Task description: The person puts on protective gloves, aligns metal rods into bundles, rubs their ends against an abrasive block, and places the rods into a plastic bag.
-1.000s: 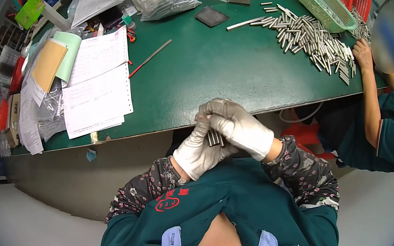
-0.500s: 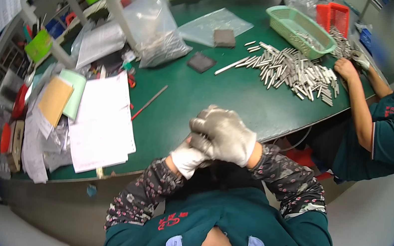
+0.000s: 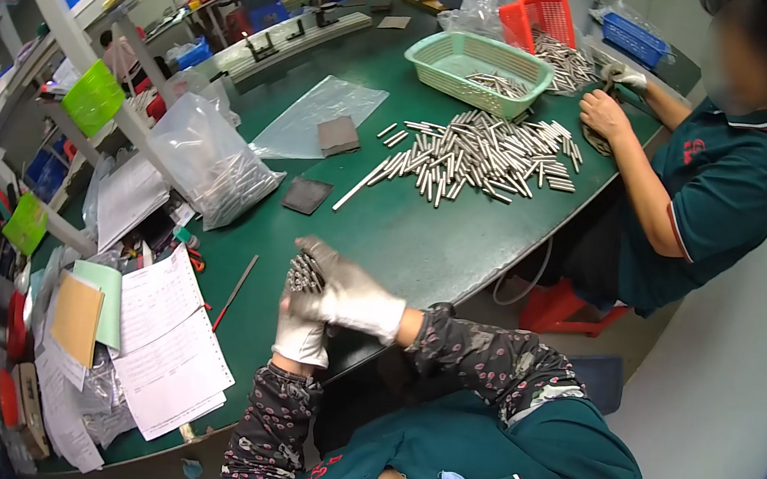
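Note:
Both hands wear whitish gloves with grey, soiled fingers and meet above the front edge of the green table (image 3: 403, 242). A bundle of metal pins (image 3: 304, 275) shows between them, ends facing up. My left hand (image 3: 300, 331) is closed around the bundle from below and the left. Against the bundle's right side lies my right hand (image 3: 346, 293), its fingers curved over the pins. Farther off, a large pile of loose metal pins (image 3: 474, 154) lies on the table.
Papers (image 3: 164, 336) and a red-handled file (image 3: 237, 292) lie left. Behind are a bag of pins (image 3: 208, 161), dark pads (image 3: 306, 195), a green basket (image 3: 477, 62) and a red basket (image 3: 540, 18). At right, a co-worker (image 3: 696, 176) sits with both hands at the table edge.
The view has tilted up and swung right. My hands have moved left in the picture and opened somewhat from their clasp, and the pin bundle shows between them again.

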Action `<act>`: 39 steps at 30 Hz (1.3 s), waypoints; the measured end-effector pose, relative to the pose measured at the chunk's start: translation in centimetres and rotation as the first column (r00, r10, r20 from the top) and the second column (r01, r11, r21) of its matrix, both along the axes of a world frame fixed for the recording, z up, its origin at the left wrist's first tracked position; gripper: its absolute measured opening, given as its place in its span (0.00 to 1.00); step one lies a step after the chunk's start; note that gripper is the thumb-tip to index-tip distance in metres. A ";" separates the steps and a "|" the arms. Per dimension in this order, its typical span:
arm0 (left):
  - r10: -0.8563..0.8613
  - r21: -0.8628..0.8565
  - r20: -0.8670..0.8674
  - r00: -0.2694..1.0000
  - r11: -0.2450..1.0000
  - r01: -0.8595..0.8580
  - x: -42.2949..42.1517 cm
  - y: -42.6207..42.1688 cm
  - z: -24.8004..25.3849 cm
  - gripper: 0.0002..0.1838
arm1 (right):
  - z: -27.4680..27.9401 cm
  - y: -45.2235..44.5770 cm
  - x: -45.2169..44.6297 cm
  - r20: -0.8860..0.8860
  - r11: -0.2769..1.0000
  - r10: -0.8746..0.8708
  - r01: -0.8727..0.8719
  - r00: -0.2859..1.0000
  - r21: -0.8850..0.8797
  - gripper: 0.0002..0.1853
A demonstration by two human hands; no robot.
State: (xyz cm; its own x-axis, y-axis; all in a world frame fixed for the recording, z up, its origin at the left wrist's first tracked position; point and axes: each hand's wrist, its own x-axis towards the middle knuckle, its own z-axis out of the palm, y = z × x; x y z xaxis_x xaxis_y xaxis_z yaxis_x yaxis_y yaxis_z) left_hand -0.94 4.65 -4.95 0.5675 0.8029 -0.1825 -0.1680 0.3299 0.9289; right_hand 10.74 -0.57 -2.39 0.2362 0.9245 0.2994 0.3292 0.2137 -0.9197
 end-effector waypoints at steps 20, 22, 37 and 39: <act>0.091 -0.353 0.520 0.849 0.928 0.116 5.7 4.3 -1.8 0.41 | -2.3 5.7 1.1 0.184 0.856 -0.484 0.419 0.855 0.304 0.14; -0.234 -0.058 0.848 0.476 0.851 0.521 5.0 4.3 -1.7 0.39 | 0.0 4.9 0.0 0.353 0.910 -0.415 0.377 0.839 0.175 0.17; 0.101 -0.303 0.890 0.446 0.860 0.410 3.6 6.6 -4.2 0.31 | -1.3 7.6 -1.8 0.601 0.951 -0.307 0.266 0.738 0.159 0.29; 0.229 -0.466 0.729 0.644 0.856 0.223 3.8 6.4 -3.2 0.30 | -1.1 8.9 -0.6 0.527 0.961 -0.266 0.263 0.807 0.082 0.27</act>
State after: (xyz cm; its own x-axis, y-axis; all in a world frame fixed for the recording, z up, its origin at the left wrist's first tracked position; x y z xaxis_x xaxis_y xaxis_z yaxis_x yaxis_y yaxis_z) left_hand 2.82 11.09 -8.12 0.6782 0.7330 -0.0518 -0.7142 0.6741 0.1886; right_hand 10.10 8.33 -3.50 0.2757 0.8476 0.4534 0.8082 0.0510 -0.5868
